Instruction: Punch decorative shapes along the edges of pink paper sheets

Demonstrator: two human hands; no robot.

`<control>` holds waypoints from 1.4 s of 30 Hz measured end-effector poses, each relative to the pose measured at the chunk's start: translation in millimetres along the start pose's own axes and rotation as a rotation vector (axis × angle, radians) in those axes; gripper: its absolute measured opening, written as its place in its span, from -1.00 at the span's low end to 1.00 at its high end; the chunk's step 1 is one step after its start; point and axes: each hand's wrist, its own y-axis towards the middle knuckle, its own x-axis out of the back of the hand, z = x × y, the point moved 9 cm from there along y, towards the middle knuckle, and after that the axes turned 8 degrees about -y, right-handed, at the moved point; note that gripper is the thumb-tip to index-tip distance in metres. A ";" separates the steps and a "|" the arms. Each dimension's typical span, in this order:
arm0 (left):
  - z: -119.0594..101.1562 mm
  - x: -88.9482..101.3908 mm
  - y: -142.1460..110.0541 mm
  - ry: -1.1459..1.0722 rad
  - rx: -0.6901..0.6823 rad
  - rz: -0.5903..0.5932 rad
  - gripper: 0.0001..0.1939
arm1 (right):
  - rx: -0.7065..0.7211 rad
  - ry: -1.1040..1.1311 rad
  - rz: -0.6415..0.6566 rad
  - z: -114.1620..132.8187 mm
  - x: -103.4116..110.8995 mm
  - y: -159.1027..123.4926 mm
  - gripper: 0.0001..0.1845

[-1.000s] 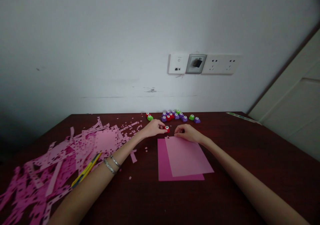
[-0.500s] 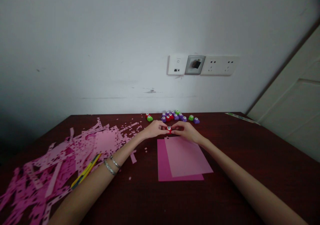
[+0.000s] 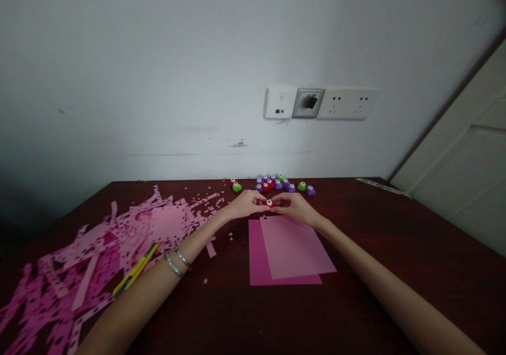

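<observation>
Head camera, and here we are with both hands brought together at one small red punch (image 3: pixel 269 203), pinched right in the middle! The left hand (image 3: pixel 247 204) has it from its side, fingertips drawn close; the right hand (image 3: pixel 293 206) meets it from the other, thumb and fingers curled in just as narrowly. No long axis to read here: the punch is stubby, its white top facing up. And look at the key relation: the light pink sheet (image 3: pixel 300 252) lies on the near side of the hands, its far left corner just short of the punch, a little dark cut-out showing there. Whether paper and punch touch, I can't tell. The right hand is the closer of the two to that sheet, right over its far edge. Beneath, skewed against it, the darker pink sheet (image 3: pixel 259 263) pokes out on the tabletop (image 3: pixel 221 313). Beyond the hands, a cluster of coloured punches (image 3: pixel 278 184); out left of the left hand, a sprawl of pink scraps (image 3: pixel 168 222).
</observation>
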 end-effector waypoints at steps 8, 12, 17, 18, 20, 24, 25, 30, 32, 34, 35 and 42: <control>0.3 9.5 0.6 -0.009 0.011 -0.060 -0.63 | 0.021 -0.009 -0.020 -2.1 7.4 -1.5 -0.73; 4.8 30.8 -0.9 -0.080 0.008 -0.211 -0.65 | -0.025 -0.100 -0.113 -17.9 33.7 -6.6 -0.70; 27.6 67.6 -11.5 -0.072 0.077 -0.524 -0.66 | -0.189 -0.177 -0.288 -67.2 79.1 -36.1 -0.64; 33.9 75.6 -15.5 -0.068 0.097 -0.601 -0.68 | -0.210 -0.179 -0.302 -76.9 85.5 -44.5 -0.63; 47.4 89.4 -24.4 -0.085 0.140 -0.739 -0.71 | -0.276 -0.216 -0.326 -96.0 97.1 -63.3 -0.60; 68.5 104.4 -38.1 -0.110 0.199 -0.883 -0.73 | -0.365 -0.287 -0.337 -120.7 112.1 -97.3 -0.58; 72.4 105.7 -40.2 -0.109 0.215 -0.896 -0.73 | -0.374 -0.293 -0.332 -124.1 114.2 -103.7 -0.58; 81.4 105.8 -46.6 -0.093 0.261 -0.918 -0.73 | -0.399 -0.319 -0.360 -134.0 123.8 -123.6 -0.60; 81.5 104.8 -47.8 -0.083 0.259 -0.921 -0.73 | -0.399 -0.319 -0.372 -136.3 124.9 -126.3 -0.61; 81.8 103.5 -48.8 -0.083 0.253 -0.925 -0.73 | -0.391 -0.308 -0.374 -137.5 123.8 -127.0 -0.61; 82.2 102.6 -49.2 -0.086 0.249 -0.925 -0.73 | -0.387 -0.300 -0.371 -137.9 122.7 -126.8 -0.61; 87.7 95.8 -48.5 -0.117 0.227 -0.910 -0.75 | -0.386 -0.308 -0.416 -132.6 133.3 -124.9 -0.51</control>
